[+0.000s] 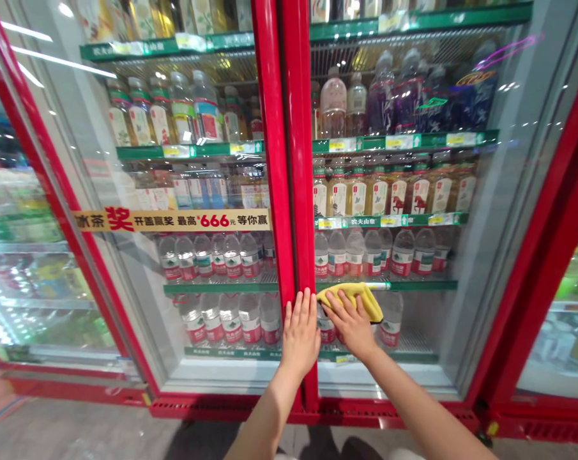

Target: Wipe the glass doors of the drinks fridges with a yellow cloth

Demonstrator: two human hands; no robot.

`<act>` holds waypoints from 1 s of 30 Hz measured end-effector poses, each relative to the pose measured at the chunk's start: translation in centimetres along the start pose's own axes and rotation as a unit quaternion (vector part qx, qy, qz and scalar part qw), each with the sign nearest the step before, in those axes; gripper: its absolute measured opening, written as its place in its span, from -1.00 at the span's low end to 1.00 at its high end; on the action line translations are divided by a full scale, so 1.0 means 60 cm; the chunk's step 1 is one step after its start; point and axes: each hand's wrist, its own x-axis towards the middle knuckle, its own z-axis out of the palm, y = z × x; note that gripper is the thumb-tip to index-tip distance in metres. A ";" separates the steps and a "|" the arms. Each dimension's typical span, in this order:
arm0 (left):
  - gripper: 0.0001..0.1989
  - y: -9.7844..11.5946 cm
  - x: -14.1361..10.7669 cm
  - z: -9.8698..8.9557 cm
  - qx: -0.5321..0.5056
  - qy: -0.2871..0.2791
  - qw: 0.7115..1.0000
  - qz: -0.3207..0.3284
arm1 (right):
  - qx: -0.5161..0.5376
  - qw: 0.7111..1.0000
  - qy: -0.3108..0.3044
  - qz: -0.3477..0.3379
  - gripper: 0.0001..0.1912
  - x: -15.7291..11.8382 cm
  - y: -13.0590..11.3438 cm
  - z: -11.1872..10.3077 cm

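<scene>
My left hand (pixel 299 332) lies flat against the red door frame (pixel 298 191) in the middle of a drinks fridge, its fingers stretched upward and holding nothing. Just right of it, my right hand (pixel 352 327) presses a folded yellow cloth (pixel 372 305) to the right glass door (pixel 389 255). Part of the cloth is hidden under the fingers, and its right end sticks out past them. Behind the glass, water bottles (pixel 403 252) with red and white labels stand near my right hand.
Green-edged shelves (pixel 212 289) carry rows of bottled drinks behind both doors. A printed strip (pixel 174 220) crosses the left glass door. Other red-framed fridges (pixel 540 255) adjoin on both sides. The grey floor (pixel 78 428) shows below.
</scene>
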 end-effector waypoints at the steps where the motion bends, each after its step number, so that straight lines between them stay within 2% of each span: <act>1: -0.09 0.000 -0.001 0.002 0.003 0.001 1.000 0.001 | 0.005 1.000 -0.007 -0.024 -0.47 0.002 0.002 0.000; 3: -0.10 0.004 0.003 0.005 0.004 0.005 1.000 0.001 | 0.014 0.999 -0.017 -0.041 -0.44 0.021 0.021 -0.007; 6: -0.11 0.016 0.015 0.010 0.000 0.006 1.000 0.007 | 0.014 1.000 -0.021 0.017 -0.38 0.041 0.059 -0.024; 10: -0.08 0.036 0.019 0.018 -0.003 -0.006 0.999 0.034 | -0.016 0.990 0.002 0.138 -0.38 -0.004 0.070 -0.026; 13: -0.09 0.046 0.021 0.023 -0.004 -0.009 0.999 0.045 | -0.015 0.994 -0.011 0.105 -0.39 -0.027 0.064 -0.022; 16: -0.10 0.056 0.035 0.026 -0.005 -0.011 0.999 0.047 | 0.000 0.998 -0.034 0.059 -0.36 0.001 0.090 -0.036; 19: -0.09 0.071 0.052 0.029 -0.008 -0.017 0.998 0.055 | 0.002 0.995 -0.027 0.095 -0.32 0.023 0.130 -0.055; 21: -0.09 0.082 0.057 0.034 -0.011 -0.021 0.998 0.064 | -0.004 0.988 0.002 0.155 -0.27 0.004 0.139 -0.058; 24: -0.10 0.096 0.056 0.041 -0.014 -0.022 0.997 0.075 | -0.015 0.976 0.019 0.219 -0.24 -0.052 0.123 -0.046; 27: -0.09 0.108 0.056 0.046 -0.019 -0.024 0.996 0.083 | -0.012 0.987 -0.031 0.157 -0.29 -0.075 0.122 -0.042; 30: -0.08 0.122 0.067 0.050 -0.031 -0.025 0.995 0.090 | 0.001 0.994 -0.056 0.090 -0.33 -0.054 0.171 -0.061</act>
